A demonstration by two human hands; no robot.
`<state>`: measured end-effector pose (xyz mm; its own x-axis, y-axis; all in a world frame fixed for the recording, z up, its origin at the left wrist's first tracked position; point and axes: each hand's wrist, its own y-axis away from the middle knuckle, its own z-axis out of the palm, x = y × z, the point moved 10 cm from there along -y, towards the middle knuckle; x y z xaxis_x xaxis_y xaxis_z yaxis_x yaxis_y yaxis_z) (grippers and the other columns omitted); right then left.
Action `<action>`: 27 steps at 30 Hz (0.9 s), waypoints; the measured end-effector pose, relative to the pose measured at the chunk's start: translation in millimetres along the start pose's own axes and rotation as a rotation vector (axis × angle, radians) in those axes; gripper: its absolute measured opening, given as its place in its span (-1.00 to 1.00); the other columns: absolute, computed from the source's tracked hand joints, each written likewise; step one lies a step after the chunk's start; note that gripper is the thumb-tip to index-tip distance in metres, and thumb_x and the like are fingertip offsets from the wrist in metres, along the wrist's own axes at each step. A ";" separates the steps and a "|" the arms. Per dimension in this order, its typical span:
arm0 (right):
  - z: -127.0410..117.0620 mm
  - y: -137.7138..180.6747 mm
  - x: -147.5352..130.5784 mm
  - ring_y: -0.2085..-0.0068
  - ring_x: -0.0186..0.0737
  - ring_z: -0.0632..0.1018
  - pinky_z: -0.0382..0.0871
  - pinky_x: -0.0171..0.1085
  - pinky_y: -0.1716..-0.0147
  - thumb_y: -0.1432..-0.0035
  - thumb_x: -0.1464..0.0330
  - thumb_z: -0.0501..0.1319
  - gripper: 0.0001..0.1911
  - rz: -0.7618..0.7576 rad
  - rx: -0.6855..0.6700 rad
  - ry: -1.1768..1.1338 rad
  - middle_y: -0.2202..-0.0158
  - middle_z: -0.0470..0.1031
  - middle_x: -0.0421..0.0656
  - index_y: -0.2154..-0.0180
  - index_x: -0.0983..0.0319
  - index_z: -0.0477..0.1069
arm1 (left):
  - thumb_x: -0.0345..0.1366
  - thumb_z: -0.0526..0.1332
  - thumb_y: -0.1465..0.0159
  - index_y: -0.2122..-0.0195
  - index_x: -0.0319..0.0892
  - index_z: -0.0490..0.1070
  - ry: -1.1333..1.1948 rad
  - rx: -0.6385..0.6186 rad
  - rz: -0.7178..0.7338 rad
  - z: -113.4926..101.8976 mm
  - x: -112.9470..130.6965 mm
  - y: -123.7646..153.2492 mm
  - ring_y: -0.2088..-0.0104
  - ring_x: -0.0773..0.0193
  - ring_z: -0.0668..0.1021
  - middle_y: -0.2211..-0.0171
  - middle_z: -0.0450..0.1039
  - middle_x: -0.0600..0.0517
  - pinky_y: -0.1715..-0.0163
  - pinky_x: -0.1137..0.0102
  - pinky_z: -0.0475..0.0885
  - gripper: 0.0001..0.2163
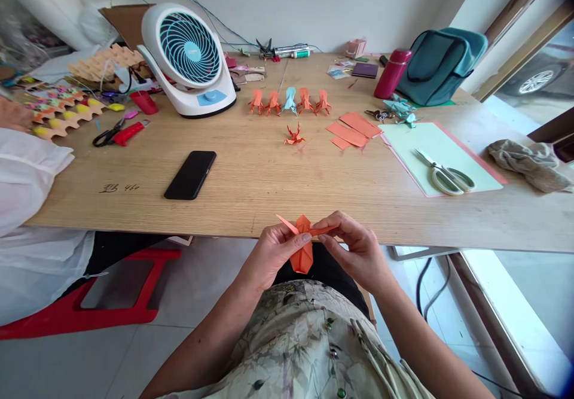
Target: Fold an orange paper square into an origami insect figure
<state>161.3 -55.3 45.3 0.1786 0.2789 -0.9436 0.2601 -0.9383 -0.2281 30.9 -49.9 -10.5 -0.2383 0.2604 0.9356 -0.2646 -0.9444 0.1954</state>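
Observation:
An orange origami figure (302, 260) with narrow pointed flaps spreading to both sides is held over my lap, close to the table's front edge. My left hand (278, 249) grips its body, the thumb pressed across the middle. With thumb and fingertips, my right hand (354, 246) pinches the flap pointing right. Beyond them on the table lies a spiky folded orange piece (294, 134). Behind that stands a row of several folded orange figures (304, 100) with a light blue figure (289, 100) in the middle.
Orange paper strips (354, 130) lie right of centre. Scissors (443, 174) rest on pale green paper (470, 148). A phone (191, 174), a white fan (191, 58), a red bottle (393, 74) and a teal bag (442, 67) stand or lie around. Another person's white sleeve (31, 171) is at left.

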 end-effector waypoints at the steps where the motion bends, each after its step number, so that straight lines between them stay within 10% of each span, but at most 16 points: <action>1: -0.7 0.0 0.6 0.24 -0.25 0.54 0.44 -0.23 0.20 -0.32 0.35 0.22 -0.91 0.002 0.006 -0.004 0.23 0.53 -0.16 0.19 0.17 0.50 | -0.03 0.49 -0.07 0.48 -0.23 0.55 0.003 -0.004 -0.004 0.7 -0.8 -0.2 0.44 0.36 0.44 0.50 0.48 0.05 0.35 0.44 0.33 -0.66; 27: -1.7 0.2 4.5 0.26 -0.27 0.54 0.48 -0.26 0.22 -0.30 0.37 0.20 -0.93 0.050 0.079 -0.084 0.29 0.49 -0.18 0.23 0.17 0.46 | 0.02 0.43 -0.14 0.48 -0.22 0.44 -0.078 0.026 0.078 0.8 7.1 0.4 0.44 0.38 0.37 0.48 0.38 0.07 0.38 0.46 0.33 -0.61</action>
<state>163.8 -53.9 41.3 0.1081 0.2164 -0.9703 0.1771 -0.9646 -0.1954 29.8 -48.6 -3.5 -0.1838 0.1701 0.9681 -0.2235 -0.9663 0.1274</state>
